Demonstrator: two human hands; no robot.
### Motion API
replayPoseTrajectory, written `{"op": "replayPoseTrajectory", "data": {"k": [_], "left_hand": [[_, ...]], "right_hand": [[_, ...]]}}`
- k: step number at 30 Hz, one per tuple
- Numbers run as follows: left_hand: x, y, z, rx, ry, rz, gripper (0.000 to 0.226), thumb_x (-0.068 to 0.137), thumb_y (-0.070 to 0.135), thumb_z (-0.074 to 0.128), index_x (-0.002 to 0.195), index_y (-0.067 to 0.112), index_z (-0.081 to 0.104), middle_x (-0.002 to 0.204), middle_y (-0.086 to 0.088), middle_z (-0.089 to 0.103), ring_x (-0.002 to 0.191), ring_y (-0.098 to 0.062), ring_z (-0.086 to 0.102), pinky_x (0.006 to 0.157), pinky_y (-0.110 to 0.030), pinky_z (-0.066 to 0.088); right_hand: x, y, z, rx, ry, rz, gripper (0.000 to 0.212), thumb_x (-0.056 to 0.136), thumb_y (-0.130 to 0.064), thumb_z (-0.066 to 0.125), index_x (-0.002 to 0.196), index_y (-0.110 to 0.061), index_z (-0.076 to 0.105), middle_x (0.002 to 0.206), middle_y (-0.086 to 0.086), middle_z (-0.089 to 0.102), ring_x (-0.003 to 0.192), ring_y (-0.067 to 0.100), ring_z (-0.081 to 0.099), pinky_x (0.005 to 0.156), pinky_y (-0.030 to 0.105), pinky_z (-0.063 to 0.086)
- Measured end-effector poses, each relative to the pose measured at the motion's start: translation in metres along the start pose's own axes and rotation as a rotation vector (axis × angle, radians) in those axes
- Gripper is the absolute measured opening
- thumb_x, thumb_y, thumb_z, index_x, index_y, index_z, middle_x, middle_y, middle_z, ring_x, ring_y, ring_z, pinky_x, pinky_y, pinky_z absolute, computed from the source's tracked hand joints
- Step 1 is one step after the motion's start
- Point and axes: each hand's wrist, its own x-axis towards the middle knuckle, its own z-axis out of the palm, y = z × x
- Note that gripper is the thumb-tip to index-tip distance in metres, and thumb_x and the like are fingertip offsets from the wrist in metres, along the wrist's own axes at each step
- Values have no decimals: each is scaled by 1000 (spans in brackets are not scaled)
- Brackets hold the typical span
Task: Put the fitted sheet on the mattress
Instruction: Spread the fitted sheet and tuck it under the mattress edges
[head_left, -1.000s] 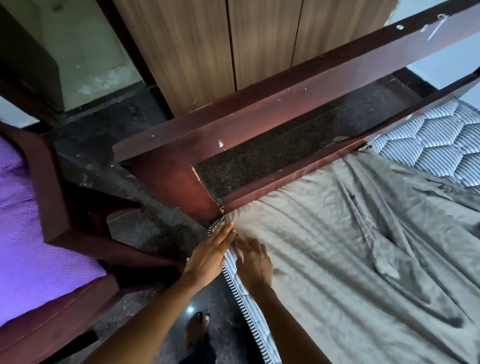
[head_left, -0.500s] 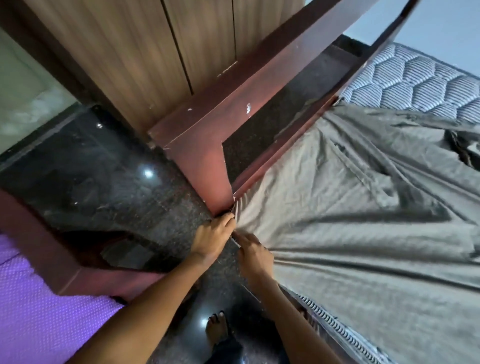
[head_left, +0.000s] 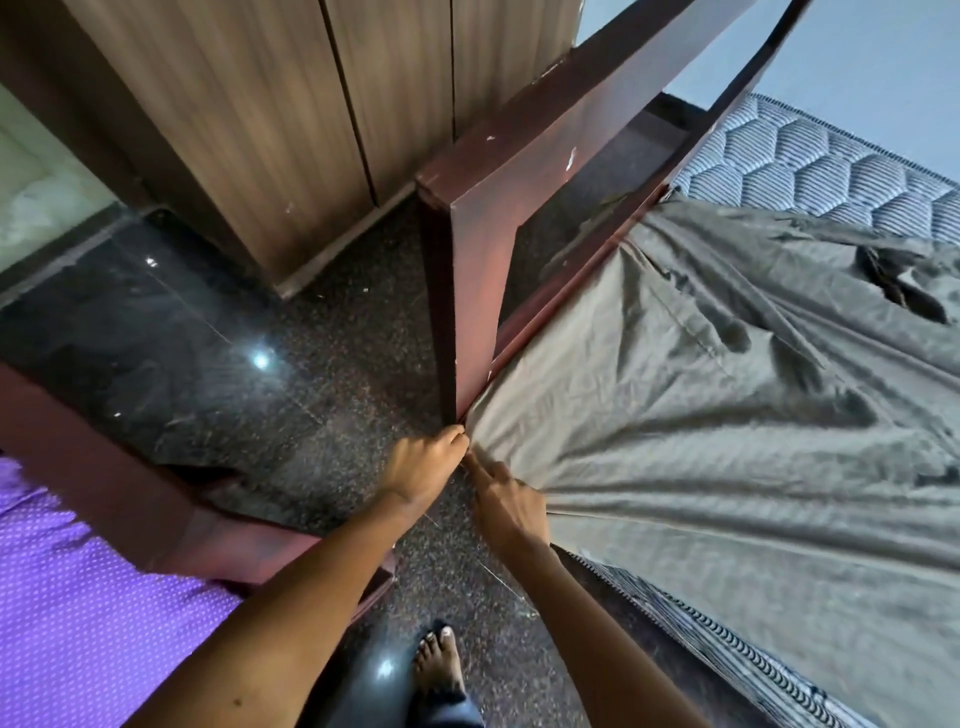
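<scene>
A grey-brown fitted sheet (head_left: 727, 415) lies wrinkled over the mattress (head_left: 810, 161), whose striped hexagon quilting shows bare at the far right and along the near edge (head_left: 727, 639). At the mattress corner by the bed post, my left hand (head_left: 426, 467) has its fingers curled down onto the sheet's corner. My right hand (head_left: 511, 506) grips the sheet edge beside it, with taut folds fanning out from the grip. The fingertips of both hands are hidden in the fabric.
The dark red wooden bed frame (head_left: 519, 171) and its post (head_left: 467, 291) stand right behind the hands. A wooden wardrobe (head_left: 291, 104) is beyond. A red-framed seat with purple dotted cushion (head_left: 78, 597) stands at left. My bare foot (head_left: 439, 660) is on the dark polished floor (head_left: 208, 338).
Both hands have stayed at the corner while the sheet was pulled down over it; the striped mattress corner is now covered. My head has moved over the corner, shifting the view.
</scene>
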Motion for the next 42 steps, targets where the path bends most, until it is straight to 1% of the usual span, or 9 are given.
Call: {"op": "replayPoseTrajectory", "data": {"k": [7,15,22,25,29,32,36,40,42], "left_hand": [[-3,10,16,46,-115,-62,34,45,8,89,56,16,58,60,2,59,27,-15,49,28,-18,31],[2,14,47,109,-159,-25,37,35,3,91,54,16,62,50,0,57,27,-15,52,29,-17,34],[3,23,79,194,-434,-78,31,96,-1,35,117,12,54,111,-6,65,98,-25,67,77,-35,52],[4,23,97,211,-480,-42,33,96,-2,30,116,11,53,111,-8,65,101,-27,66,77,-37,50],[4,28,113,188,-536,-61,34,97,1,29,114,12,56,113,-9,65,105,-28,64,80,-37,47],[6,30,117,169,-549,-81,34,98,3,30,113,14,59,115,-8,65,107,-27,62,80,-35,46],[-7,31,105,94,-423,-124,30,97,6,36,118,17,54,116,-6,64,100,-26,66,75,-33,48],[-29,42,81,-67,-220,-99,45,48,12,88,90,19,71,86,-2,71,47,-17,63,39,-27,49],[-33,53,64,-202,-135,-84,46,49,15,88,91,19,72,85,1,71,57,-17,66,43,-26,52]], "right_hand": [[13,-3,22,-153,-11,-25,62,98,-10,36,152,-18,7,131,16,50,109,34,59,84,43,48],[34,18,40,-108,22,-9,39,96,-7,37,133,-17,48,122,13,60,109,33,60,86,43,49],[58,34,79,-167,2,-6,33,97,-12,40,128,-14,53,118,13,63,105,32,63,82,40,52],[67,37,92,-169,115,-35,32,63,-20,81,94,-18,72,76,8,71,63,20,69,49,25,52],[76,44,115,-199,94,-67,42,51,-23,87,91,-16,74,71,9,71,58,17,69,46,21,51],[78,47,124,-94,183,-80,50,6,-24,92,52,-16,71,39,2,56,28,12,52,27,14,33],[53,45,118,-140,160,-52,58,46,-18,89,102,-16,72,76,5,71,46,19,64,33,25,44],[13,47,98,-49,255,-15,67,40,-18,87,104,-22,68,91,-1,70,50,18,63,30,25,40],[-8,45,75,17,336,-35,51,56,-20,73,105,-21,60,90,-1,66,61,19,66,36,26,45]]}}
